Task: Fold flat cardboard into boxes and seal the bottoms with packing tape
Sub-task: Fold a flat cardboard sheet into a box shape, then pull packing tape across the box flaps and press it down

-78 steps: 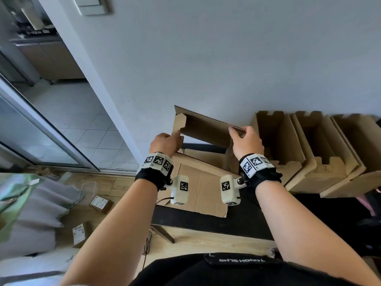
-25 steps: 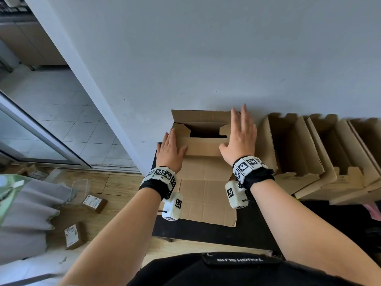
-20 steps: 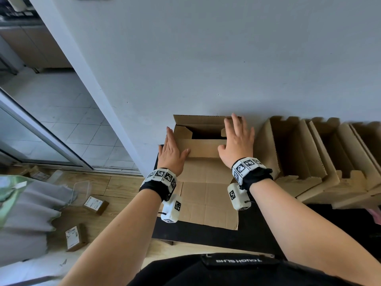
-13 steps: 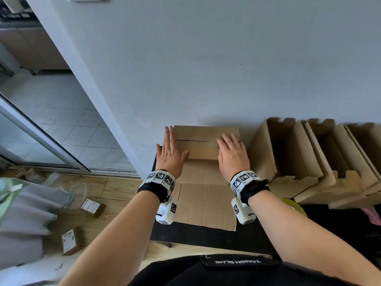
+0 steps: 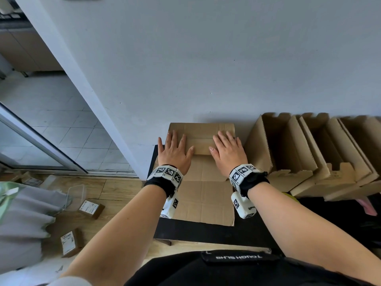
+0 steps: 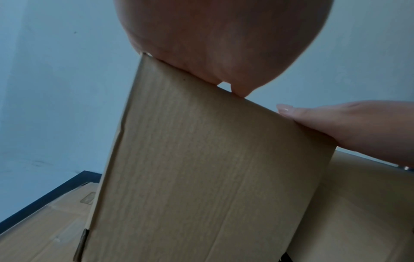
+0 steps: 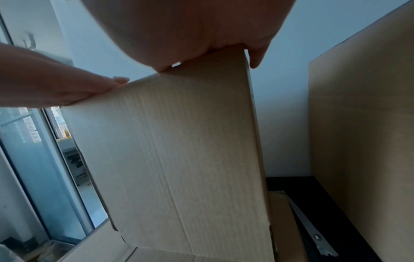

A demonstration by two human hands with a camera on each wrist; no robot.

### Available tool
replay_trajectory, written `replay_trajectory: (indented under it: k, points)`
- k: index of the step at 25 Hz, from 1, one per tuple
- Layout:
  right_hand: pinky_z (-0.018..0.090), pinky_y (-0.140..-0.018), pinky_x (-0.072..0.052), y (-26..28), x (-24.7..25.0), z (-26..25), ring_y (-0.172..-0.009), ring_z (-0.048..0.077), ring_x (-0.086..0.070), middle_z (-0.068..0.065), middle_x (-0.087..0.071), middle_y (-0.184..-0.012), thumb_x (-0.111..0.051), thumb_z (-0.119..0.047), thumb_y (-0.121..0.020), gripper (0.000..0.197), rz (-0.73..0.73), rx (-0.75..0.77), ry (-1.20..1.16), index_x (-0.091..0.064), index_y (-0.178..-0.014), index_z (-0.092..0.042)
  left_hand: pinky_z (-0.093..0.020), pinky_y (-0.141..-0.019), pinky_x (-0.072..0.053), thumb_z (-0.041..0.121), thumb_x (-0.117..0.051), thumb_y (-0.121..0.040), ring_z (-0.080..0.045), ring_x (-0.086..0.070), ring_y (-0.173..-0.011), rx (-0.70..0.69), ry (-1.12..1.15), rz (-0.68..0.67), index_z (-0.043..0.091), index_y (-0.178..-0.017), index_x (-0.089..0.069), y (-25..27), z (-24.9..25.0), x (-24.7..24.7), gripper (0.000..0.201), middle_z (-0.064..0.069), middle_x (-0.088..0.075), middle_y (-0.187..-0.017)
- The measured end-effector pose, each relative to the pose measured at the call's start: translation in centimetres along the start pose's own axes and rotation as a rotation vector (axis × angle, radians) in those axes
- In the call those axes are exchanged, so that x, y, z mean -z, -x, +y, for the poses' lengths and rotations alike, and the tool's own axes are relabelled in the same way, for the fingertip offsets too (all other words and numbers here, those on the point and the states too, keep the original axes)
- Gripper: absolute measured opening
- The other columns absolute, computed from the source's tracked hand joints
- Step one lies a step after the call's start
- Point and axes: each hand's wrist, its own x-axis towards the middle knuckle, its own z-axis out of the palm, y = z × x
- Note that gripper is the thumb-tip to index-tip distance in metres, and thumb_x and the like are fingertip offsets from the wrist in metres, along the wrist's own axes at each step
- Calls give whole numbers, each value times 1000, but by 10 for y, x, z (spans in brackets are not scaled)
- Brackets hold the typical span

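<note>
Grey wall [image 5: 206, 58] behind the black desk [image 5: 206, 232]. Left of the desk, wood-plank floor [image 5: 115, 190] with two small labelled parcels [image 5: 91, 208] [image 5: 70, 242] lying well apart, and a clear plastic container [image 5: 76, 195] near the farther one. Grey and green fabric [image 5: 20, 219] bunched at far left. Sliding glass door frame [image 5: 41, 141] runs diagonally; pale tiled floor [image 5: 61, 112] beyond it. Something pink [image 5: 368, 206] at the right edge, unclear what.

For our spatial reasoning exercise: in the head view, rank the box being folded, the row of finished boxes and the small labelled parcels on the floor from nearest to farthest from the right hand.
1. Box being folded: under the right hand.
2. Row of finished boxes: just to its right.
3. Small labelled parcels: on the floor, far left.
</note>
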Motion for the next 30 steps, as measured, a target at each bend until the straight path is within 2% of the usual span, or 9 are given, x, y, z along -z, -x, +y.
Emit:
replay_trajectory:
  k: [3,6,11,14,17,20,22,26,30]
  points:
    - [50,-121,-2,0,9,-2,-151,20,-3,-1,-10,-164,-15,-52,-102,61,-30,-38,-19,-19,-154,-21,-49,-120,11,56,-15,-100,-17,10,-151,9,30,-3,27,-156,-10,-2,2,4,64,-3,1,-165]
    - [50,-121,-3,8,19,-4,-151,20,-5,0,-13,-163,-23,-46,-103,57,72,-102,-146,-21,-154,-20,-50,-120,8,54,-20,-101,-19,6,-151,16,69,60,25,-156,-15,-5,5,9,62,-2,-7,-165]
    - [47,-120,-13,23,24,8,-149,22,-16,2,-30,-158,-40,-33,-102,49,222,-98,-279,-37,-148,-16,-51,-120,6,53,-26,-99,-22,4,-151,-6,110,183,26,-156,-11,-4,18,18,65,0,-11,-164]
    - [48,-113,-30,38,23,26,-140,27,-36,6,-46,-147,-55,-25,-95,43,334,-118,-332,-51,-136,-12,-50,-120,8,50,-32,-99,-22,4,-151,-74,138,240,26,-154,-21,1,39,20,61,0,-13,-164]
    - [44,-95,-45,58,25,45,-114,29,-52,9,-60,-122,-61,-19,-90,33,435,-161,-346,-61,-121,-10,-47,-120,-13,43,-47,-97,-27,-19,-147,-164,225,336,19,-144,-44,12,68,18,53,-4,-36,-154]
    - [33,-76,-48,82,30,69,-91,20,-57,3,-64,-98,-60,-18,-91,17,448,-202,-463,-65,-106,-13,-42,-96,-39,36,-56,-91,-29,-46,-122,-253,236,447,16,-125,-60,28,103,12,40,-3,-60,-127]
    - [31,-69,-50,102,26,90,-76,15,-58,-2,-66,-84,-59,-17,-90,10,388,-215,-546,-67,-96,-16,-39,-87,-40,34,-55,-90,-28,-51,-110,-275,264,432,17,-113,-64,37,125,4,29,-1,-64,-113]
    - [30,-57,-48,156,3,132,-60,18,-56,-6,-59,-62,-62,-20,-83,7,309,-253,-472,-65,-76,-20,-32,-85,-39,29,-53,-93,-21,-51,-102,-291,324,303,21,-102,-67,52,155,-25,19,4,-66,-101]
    - [31,-66,-48,193,-35,166,-79,24,-63,-1,-68,-79,-66,-27,-83,9,144,-443,-437,-71,-85,-20,-35,-84,-43,25,-53,-93,-21,-52,-98,-246,341,162,21,-98,-69,70,175,-62,17,5,-67,-98]
